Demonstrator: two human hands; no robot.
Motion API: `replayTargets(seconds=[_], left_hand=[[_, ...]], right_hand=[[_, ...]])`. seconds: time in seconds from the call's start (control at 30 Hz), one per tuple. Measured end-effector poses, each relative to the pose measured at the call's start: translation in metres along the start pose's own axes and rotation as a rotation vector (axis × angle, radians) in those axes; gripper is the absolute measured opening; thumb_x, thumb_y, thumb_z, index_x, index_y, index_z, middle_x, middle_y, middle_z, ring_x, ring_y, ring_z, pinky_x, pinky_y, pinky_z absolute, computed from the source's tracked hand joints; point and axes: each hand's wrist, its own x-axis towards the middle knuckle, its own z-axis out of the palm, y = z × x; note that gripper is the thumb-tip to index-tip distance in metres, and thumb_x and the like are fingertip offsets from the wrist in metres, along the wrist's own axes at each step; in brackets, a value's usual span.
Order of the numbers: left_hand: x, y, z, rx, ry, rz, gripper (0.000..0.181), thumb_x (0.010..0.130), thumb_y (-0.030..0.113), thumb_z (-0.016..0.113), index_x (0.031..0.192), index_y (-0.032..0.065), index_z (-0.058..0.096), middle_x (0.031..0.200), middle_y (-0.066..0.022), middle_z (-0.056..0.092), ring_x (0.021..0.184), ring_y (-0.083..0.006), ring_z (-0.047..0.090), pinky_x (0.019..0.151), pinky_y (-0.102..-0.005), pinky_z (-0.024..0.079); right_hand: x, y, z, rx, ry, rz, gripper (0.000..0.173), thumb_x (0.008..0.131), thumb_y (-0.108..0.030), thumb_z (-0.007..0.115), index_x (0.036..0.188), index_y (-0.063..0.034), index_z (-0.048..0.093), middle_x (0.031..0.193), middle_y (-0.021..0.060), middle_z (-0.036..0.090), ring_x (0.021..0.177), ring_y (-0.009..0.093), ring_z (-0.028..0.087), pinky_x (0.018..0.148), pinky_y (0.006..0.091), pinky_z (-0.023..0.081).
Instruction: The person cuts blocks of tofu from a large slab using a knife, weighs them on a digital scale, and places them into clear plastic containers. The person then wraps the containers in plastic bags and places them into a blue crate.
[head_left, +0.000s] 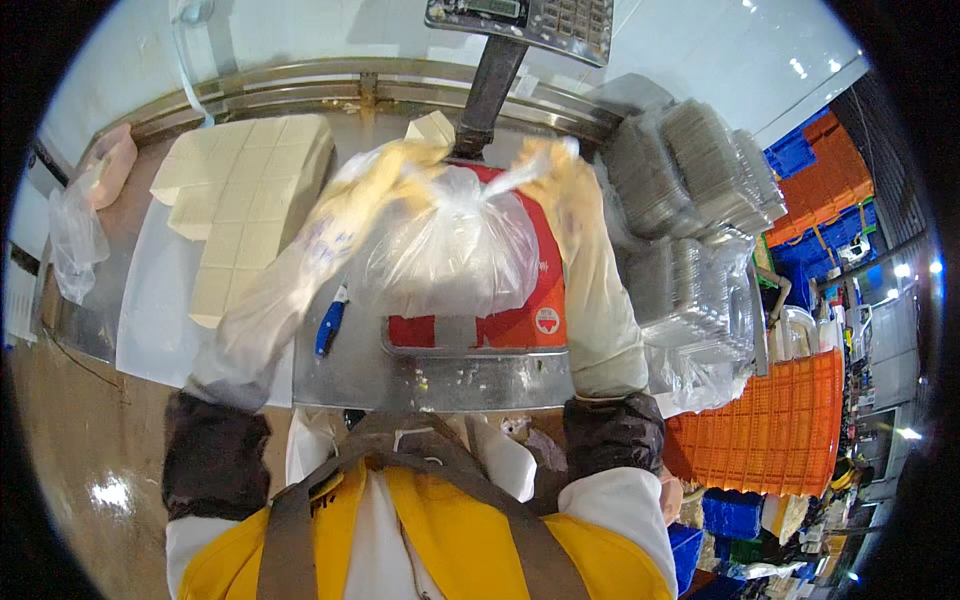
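Note:
A bulging clear plastic bag (461, 255), gathered into a tight neck at the top, rests on the red platform (525, 330) of a weighing scale. My right hand (551, 169), in a cream glove, grips a twisted end of the bag and pulls it out to the right. On the other side of the neck, my gloved left hand (420, 172) is closed at the bag's top; motion blurs its fingers. What the bag holds is not clear through the plastic. A blue-handled knife (330, 326) lies left of the scale, below my left forearm.
Pale tofu-like blocks (251, 202) sit on a white board (161, 300) at left; one more block (431, 129) lies behind my left hand. The scale's display (517, 22) stands on a post. Stacked clear plastic trays (675, 285) flank my right arm, with orange crates (772, 420) beyond.

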Motion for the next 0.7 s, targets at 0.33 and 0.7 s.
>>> replayTargets(seconds=[0.33, 0.7], left_hand=[[-0.006, 0.0, 0.033, 0.018, -0.064, 0.242, 0.024, 0.088, 0.025, 0.057, 0.087, 0.0017, 0.062, 0.065, -0.0029, 0.049, 0.069, -0.0124, 0.052, 0.073, -0.0257, 0.044], [-0.007, 0.0, 0.023, -0.339, -0.232, -0.128, 0.037, 0.088, 0.044, 0.051, 0.077, 0.0094, 0.056, 0.07, -0.0011, 0.052, 0.056, -0.0097, 0.043, 0.056, -0.0233, 0.038]], right_hand=[[-0.017, -0.033, 0.03, -0.196, -0.31, -0.49, 0.026, 0.089, -0.025, 0.054, 0.085, -0.0001, 0.063, 0.067, 0.0026, 0.056, 0.061, 0.012, 0.053, 0.057, 0.0244, 0.044], [-0.067, 0.002, 0.009, -0.694, -0.522, -0.748, 0.01, 0.08, -0.012, 0.064, 0.085, -0.0046, 0.058, 0.086, 0.0029, 0.059, 0.078, 0.013, 0.055, 0.069, 0.0282, 0.045]])
